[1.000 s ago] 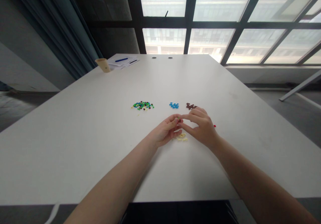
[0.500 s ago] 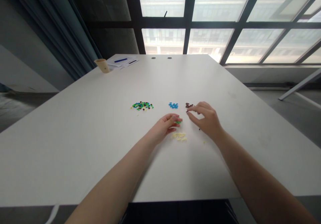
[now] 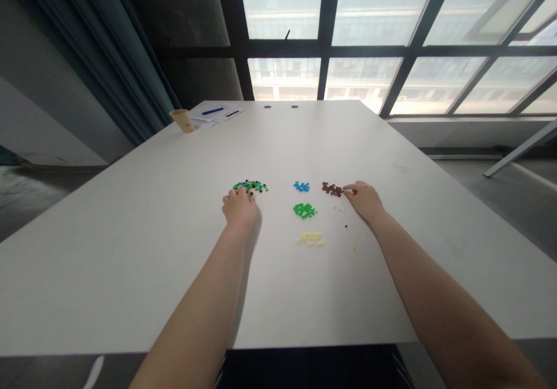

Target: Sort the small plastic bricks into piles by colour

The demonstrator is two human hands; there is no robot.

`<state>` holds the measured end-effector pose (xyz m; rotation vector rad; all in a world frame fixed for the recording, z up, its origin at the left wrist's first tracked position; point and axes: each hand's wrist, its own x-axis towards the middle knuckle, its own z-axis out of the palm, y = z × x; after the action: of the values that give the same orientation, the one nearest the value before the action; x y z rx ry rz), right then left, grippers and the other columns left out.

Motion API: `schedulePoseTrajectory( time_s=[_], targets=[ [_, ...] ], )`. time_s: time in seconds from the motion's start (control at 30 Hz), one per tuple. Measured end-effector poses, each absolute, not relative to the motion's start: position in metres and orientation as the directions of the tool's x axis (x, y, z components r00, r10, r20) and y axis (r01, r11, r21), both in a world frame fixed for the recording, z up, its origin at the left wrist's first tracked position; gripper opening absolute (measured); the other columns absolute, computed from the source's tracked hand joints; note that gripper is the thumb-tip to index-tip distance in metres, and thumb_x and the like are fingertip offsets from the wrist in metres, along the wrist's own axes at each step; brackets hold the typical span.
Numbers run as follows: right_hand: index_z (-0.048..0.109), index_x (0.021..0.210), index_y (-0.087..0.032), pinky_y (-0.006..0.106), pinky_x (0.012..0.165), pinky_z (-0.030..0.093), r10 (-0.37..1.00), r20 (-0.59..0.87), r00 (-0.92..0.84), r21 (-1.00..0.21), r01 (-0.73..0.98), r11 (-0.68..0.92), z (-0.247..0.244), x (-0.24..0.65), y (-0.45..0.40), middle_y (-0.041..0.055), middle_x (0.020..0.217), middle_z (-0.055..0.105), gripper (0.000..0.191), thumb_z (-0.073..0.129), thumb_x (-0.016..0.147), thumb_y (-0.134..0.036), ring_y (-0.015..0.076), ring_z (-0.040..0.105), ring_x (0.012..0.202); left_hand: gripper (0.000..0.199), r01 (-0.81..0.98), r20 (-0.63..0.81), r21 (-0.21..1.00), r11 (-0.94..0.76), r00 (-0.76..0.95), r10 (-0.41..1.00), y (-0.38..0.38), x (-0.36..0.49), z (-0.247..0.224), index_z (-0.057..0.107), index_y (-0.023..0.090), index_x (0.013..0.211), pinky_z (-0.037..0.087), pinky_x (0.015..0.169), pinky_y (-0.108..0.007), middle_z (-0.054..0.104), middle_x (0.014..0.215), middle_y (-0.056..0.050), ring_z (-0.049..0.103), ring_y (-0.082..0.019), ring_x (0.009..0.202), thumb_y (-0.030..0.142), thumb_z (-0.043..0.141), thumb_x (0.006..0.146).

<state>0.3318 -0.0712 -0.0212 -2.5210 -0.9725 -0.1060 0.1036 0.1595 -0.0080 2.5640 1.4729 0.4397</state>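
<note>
My left hand (image 3: 240, 209) is at the near side of a mixed pile of small coloured pieces (image 3: 257, 186), its fingers curled down into them. The fingertips are partly hidden, so whatever they pinch does not show. At the right end of a cluster of brown pieces (image 3: 332, 189) is my right hand (image 3: 364, 198), thumb and forefinger close together. Anything between those tips is too small to make out. Blue pieces (image 3: 301, 186) lie between the mixed pile and the brown ones. Green pieces (image 3: 304, 211) lie nearer me, with pale yellow pieces (image 3: 311, 239) below them.
A few whitish bits (image 3: 339, 208), a single dark bit (image 3: 346, 226) and a yellow bit (image 3: 354, 248) lie scattered near my right forearm. Toward the far left of the white table (image 3: 152, 215) stand a tan cup (image 3: 183, 122) and papers with a blue pen (image 3: 213, 111).
My left hand has moved left from above the green pieces to the mixed pile, uncovering the green ones. My right hand has shifted slightly to the right along the brown cluster.
</note>
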Motion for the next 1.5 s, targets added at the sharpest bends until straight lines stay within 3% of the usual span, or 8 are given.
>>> schedulePoseTrajectory(
  time_s=[0.2, 0.4, 0.83, 1.03, 1.13, 1.2, 1.33, 1.5],
  targets=[
    [0.071, 0.079, -0.021, 0.027, 0.064, 0.038, 0.584, 0.250, 0.772, -0.324, 0.635, -0.701, -0.017, 0.329, -0.076, 0.0026, 0.073, 0.058, 0.021, 0.051, 0.073, -0.022, 0.0137, 0.050, 0.065, 0.023, 0.692, 0.296, 0.390, -0.607, 0.530, 0.795, 0.175, 0.106, -0.024, 0.060, 0.016, 0.092, 0.039, 0.088, -0.043, 0.058, 0.099, -0.014, 0.050, -0.029, 0.101, 0.016, 0.043, 0.078],
    [0.073, 0.087, -0.025, 0.029, 0.065, 0.040, 0.615, 0.225, 0.756, -0.321, 0.653, -0.686, -0.018, 0.324, -0.076, 0.0045, 0.080, 0.060, 0.030, 0.047, 0.074, -0.017, 0.0153, 0.053, 0.067, 0.017, 0.571, 0.338, 0.551, -0.609, 0.514, 0.788, 0.181, 0.105, -0.026, 0.057, 0.018, 0.067, 0.039, 0.084, -0.041, 0.057, 0.080, -0.011, 0.054, -0.027, 0.088, 0.008, 0.044, 0.069],
    [0.072, 0.083, -0.023, 0.030, 0.067, 0.039, 0.588, 0.359, 0.725, -0.402, 0.688, -0.604, 0.006, 0.302, -0.077, 0.0019, 0.071, 0.058, 0.026, 0.048, 0.075, -0.022, 0.0151, 0.051, 0.065, 0.018, 0.573, 0.236, 0.591, -0.568, 0.550, 0.801, 0.172, 0.101, -0.013, 0.050, 0.019, 0.065, 0.037, 0.078, -0.040, 0.056, 0.070, -0.008, 0.054, -0.026, 0.079, 0.003, 0.043, 0.061],
    [0.071, 0.078, -0.019, 0.029, 0.064, 0.039, 0.519, 0.497, 0.696, -0.478, 0.718, -0.506, 0.016, 0.296, -0.077, 0.0005, 0.063, 0.053, 0.022, 0.050, 0.071, -0.019, 0.0143, 0.049, 0.059, 0.012, 0.357, 0.299, 0.740, -0.570, 0.584, 0.754, 0.154, 0.107, 0.006, 0.052, 0.020, 0.068, 0.040, 0.080, -0.037, 0.061, 0.075, -0.006, 0.056, -0.020, 0.078, 0.010, 0.045, 0.070],
    [0.070, 0.075, -0.019, 0.028, 0.061, 0.040, 0.516, 0.556, 0.652, -0.507, 0.758, -0.411, 0.019, 0.289, -0.076, -0.0001, 0.060, 0.051, 0.020, 0.050, 0.072, -0.017, 0.0138, 0.048, 0.057, 0.005, 0.091, 0.230, 0.928, -0.362, 0.624, 0.746, 0.131, 0.115, 0.007, 0.053, 0.019, 0.071, 0.043, 0.080, -0.033, 0.064, 0.081, -0.004, 0.059, -0.017, 0.080, 0.017, 0.056, 0.069],
    [0.069, 0.077, -0.019, 0.028, 0.062, 0.041, 0.544, 0.606, 0.580, -0.508, 0.809, -0.297, 0.022, 0.279, -0.073, 0.0004, 0.061, 0.052, 0.020, 0.050, 0.074, -0.016, 0.0142, 0.049, 0.060, 0.018, -0.069, 0.100, 0.995, -0.072, 0.680, 0.727, 0.112, 0.121, 0.006, 0.052, 0.018, 0.072, 0.045, 0.078, -0.031, 0.066, 0.080, -0.003, 0.061, -0.016, 0.080, 0.019, 0.067, 0.061],
    [0.068, 0.083, -0.018, 0.029, 0.068, 0.044, 0.636, 0.668, 0.387, -0.505, 0.863, 0.006, 0.033, 0.251, -0.067, 0.0019, 0.067, 0.056, 0.017, 0.052, 0.078, -0.015, 0.0144, 0.053, 0.068, 0.032, -0.125, -0.094, 0.931, 0.343, 0.825, 0.557, 0.080, 0.126, 0.009, 0.053, 0.016, 0.075, 0.047, 0.080, -0.030, 0.069, 0.078, -0.003, 0.063, -0.013, 0.076, 0.021, 0.077, 0.054],
    [0.067, 0.088, -0.021, 0.031, 0.069, 0.044, 0.679, 0.695, 0.234, -0.457, 0.874, 0.166, 0.033, 0.230, -0.060, 0.0011, 0.070, 0.057, 0.014, 0.058, 0.078, -0.017, 0.0138, 0.053, 0.069, 0.035, -0.112, -0.148, 0.871, 0.478, 0.869, 0.473, 0.070, 0.123, 0.016, 0.053, 0.017, 0.078, 0.048, 0.080, -0.028, 0.070, 0.074, -0.001, 0.064, -0.011, 0.070, 0.020, 0.079, 0.055]
  ],
)
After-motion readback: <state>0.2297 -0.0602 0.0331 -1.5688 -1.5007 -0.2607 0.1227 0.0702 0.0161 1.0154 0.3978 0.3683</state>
